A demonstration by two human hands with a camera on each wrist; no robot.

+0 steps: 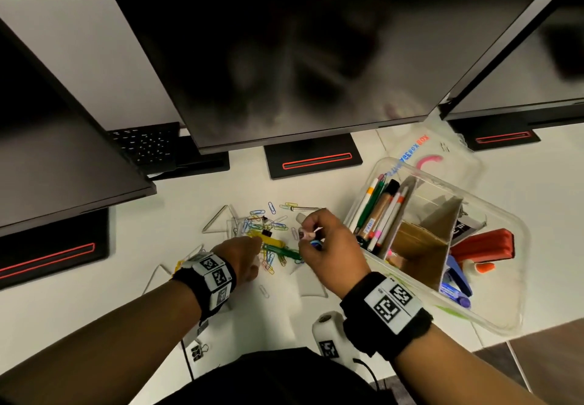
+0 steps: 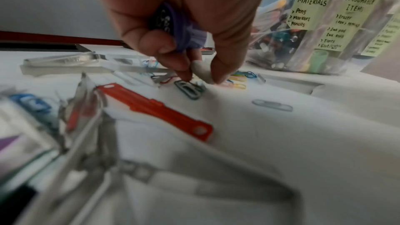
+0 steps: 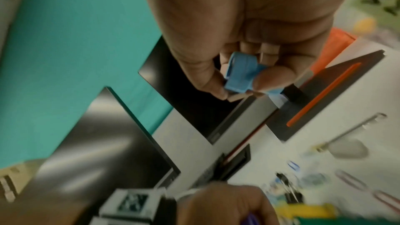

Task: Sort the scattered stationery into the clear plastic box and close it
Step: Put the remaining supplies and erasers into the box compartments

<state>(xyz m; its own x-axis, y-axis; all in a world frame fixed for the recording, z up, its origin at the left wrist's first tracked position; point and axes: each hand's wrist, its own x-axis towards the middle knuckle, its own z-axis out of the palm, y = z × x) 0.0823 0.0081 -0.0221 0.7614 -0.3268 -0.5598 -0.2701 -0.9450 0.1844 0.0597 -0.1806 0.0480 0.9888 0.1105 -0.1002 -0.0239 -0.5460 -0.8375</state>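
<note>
Head view: desk (image 1: pixel 221 189) white, w/ three dark monitors (image 1: pixel 284 56) along its far side. Landmark = your clear plastic box (image 1: pixel 493 211), open, on desk under the middle monitor's right corner; its lid (image 1: pixel 442 155) lies flat just behind it. Inside box: pens & markers (image 1: pixel 379 211) in the end compartment nearest the clip pile, cardboard dividers (image 1: pixel 420 246) next, red item (image 1: pixel 483 243) and glue bottle (image 1: pixel 477 268) beyond those. Yellow labels (image 2: pixel 314 6) on box wall read "Writing Materials", "Consumable Items".

Paper clips (image 1: pixel 268 224), many colours, scattered on desk well to the side of the box away from its lid, mixed w/ yellow (image 1: pixel 271 240) and green (image 1: pixel 284 251) plastic strips and clear rulers (image 1: pixel 218 218).

Your right hand (image 1: pixel 328 246) hovers just beside box's pen end, fingers curled, thumb & fingertips pinching a blue clip (image 3: pixel 240 74).

Your left hand (image 1: pixel 243 256) is farther from box, down in the clip pile: fingers curled round a purple item (image 2: pixel 173 25) in the palm, fingertips (image 2: pixel 218 74) pinching a small pale piece (image 2: pixel 202 71), touching desk. Can't tell what that piece is.
</note>
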